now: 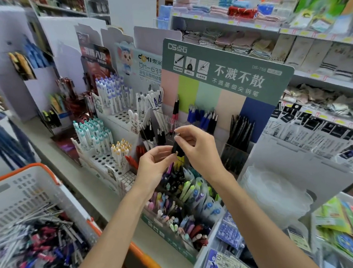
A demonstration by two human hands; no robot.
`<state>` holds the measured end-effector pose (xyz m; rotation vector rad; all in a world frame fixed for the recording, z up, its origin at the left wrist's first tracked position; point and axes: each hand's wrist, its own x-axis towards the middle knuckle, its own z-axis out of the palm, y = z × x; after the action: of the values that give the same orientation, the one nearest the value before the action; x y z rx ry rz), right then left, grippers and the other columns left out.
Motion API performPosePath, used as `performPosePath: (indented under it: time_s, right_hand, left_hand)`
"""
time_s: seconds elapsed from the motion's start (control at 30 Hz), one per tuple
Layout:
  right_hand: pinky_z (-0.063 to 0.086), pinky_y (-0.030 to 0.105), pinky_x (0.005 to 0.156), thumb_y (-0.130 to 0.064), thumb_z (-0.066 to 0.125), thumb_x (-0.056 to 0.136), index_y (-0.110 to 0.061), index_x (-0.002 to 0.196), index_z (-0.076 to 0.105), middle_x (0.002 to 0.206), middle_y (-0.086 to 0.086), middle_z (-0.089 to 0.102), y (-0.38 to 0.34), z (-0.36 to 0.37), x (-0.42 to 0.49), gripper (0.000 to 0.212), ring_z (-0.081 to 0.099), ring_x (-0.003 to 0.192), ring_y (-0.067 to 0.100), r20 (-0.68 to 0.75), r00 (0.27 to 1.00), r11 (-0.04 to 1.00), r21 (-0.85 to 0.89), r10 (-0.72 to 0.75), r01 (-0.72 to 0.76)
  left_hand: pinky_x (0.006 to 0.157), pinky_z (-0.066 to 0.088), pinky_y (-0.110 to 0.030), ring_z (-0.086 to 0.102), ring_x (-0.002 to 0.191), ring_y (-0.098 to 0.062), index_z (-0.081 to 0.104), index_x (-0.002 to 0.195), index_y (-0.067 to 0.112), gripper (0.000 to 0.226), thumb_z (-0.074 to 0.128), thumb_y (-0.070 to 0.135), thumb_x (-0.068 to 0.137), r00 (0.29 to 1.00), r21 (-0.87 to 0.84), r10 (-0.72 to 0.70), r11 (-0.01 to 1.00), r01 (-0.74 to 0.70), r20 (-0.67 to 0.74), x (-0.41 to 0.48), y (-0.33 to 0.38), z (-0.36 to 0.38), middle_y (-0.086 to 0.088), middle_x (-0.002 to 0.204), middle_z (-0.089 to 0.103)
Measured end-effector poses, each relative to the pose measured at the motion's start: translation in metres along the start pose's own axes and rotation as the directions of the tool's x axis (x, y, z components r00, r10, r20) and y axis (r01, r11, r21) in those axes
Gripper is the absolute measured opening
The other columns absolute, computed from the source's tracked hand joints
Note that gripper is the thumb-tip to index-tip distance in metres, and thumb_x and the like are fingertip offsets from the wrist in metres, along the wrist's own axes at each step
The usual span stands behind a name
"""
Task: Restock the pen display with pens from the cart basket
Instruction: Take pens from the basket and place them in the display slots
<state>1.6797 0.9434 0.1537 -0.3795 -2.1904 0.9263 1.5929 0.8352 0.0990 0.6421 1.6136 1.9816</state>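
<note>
A black pen [175, 148] is held upright between both hands in front of the green pen display [227, 70]. My left hand [152, 164] pinches its lower part. My right hand [197, 148] grips its upper part, with fingertips near the silver tip. The display has black, blue and red pens standing in its slots [208, 118]. At the lower left, the cart basket [34, 187], white with an orange rim, holds a heap of several loose pens [32, 244].
White tiered pen stands [108, 143] with several pens sit left of the green display. A low tray of pastel pens [177, 210] lies below my hands. Shelves of folded textiles [237, 38] and packaged goods [319, 131] fill the right side.
</note>
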Motion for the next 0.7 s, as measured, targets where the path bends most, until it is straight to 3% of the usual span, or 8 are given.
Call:
performPosePath:
  time_s: [0.1,0.17,0.27,0.4,0.57,0.7]
  right_hand:
    - [0.051,0.012,0.078,-0.01,0.069,0.092,-0.01,0.107,0.07,0.089,-0.007,0.07,-0.007,0.009,0.013,0.016,0.065,0.086,0.001,-0.025,0.999,1.0,0.006,-0.026,0.027]
    - [0.05,0.012,0.077,-0.009,0.069,0.092,-0.007,0.103,0.07,0.087,-0.005,0.069,-0.012,0.01,0.027,0.011,0.065,0.082,0.003,-0.121,0.99,0.998,-0.003,-0.067,0.067]
    - [0.052,0.016,0.076,-0.006,0.066,0.093,-0.005,0.099,0.07,0.085,-0.004,0.068,-0.01,0.01,0.051,0.007,0.063,0.079,0.005,-0.202,0.971,0.99,-0.083,-0.125,0.11]
    - [0.057,0.034,0.081,-0.004,0.066,0.093,-0.003,0.101,0.071,0.09,0.005,0.073,0.001,0.025,0.071,0.009,0.068,0.082,0.018,-0.081,0.985,0.967,-0.22,-0.15,0.129]
    - [0.057,0.043,0.073,-0.006,0.063,0.095,-0.002,0.095,0.069,0.086,0.01,0.072,0.016,0.049,0.072,0.007,0.066,0.077,0.023,0.078,0.991,0.931,-0.343,-0.105,0.126]
    - [0.055,0.044,0.078,-0.007,0.064,0.094,-0.002,0.093,0.07,0.092,0.011,0.068,0.026,0.056,0.071,0.008,0.063,0.084,0.026,0.14,0.989,0.911,-0.399,-0.055,0.107]
  left_hand:
    - [0.087,0.053,-0.021,0.069,0.099,-0.01,0.07,0.107,0.021,0.021,0.072,0.014,0.087,0.997,0.024,0.052,0.998,-0.05,-0.062,0.006,0.006,-0.01,0.0,0.104,0.074]
    - [0.093,0.049,-0.017,0.064,0.104,-0.002,0.067,0.117,0.021,0.024,0.063,0.012,0.096,0.986,0.058,0.1,0.994,-0.092,-0.136,0.011,0.01,-0.018,0.005,0.112,0.069]
    - [0.099,0.048,-0.027,0.059,0.112,-0.01,0.062,0.118,0.022,0.023,0.055,0.012,0.099,0.944,0.006,0.041,0.999,-0.042,-0.326,0.019,0.004,-0.034,0.004,0.117,0.063]
    - [0.083,0.052,-0.026,0.062,0.093,-0.013,0.06,0.115,0.013,0.02,0.048,0.005,0.101,0.911,-0.1,-0.086,0.994,0.049,-0.404,0.021,-0.008,-0.049,-0.006,0.111,0.064]
    - [0.074,0.051,-0.024,0.06,0.078,-0.01,0.062,0.11,0.013,0.02,0.047,0.004,0.1,0.888,-0.122,-0.132,0.989,0.087,-0.441,0.022,-0.014,-0.056,-0.004,0.101,0.066]
    - [0.071,0.051,-0.023,0.059,0.076,-0.011,0.061,0.108,0.012,0.022,0.044,0.002,0.1,0.885,-0.106,-0.136,0.989,0.098,-0.445,0.021,-0.016,-0.062,-0.004,0.098,0.065]
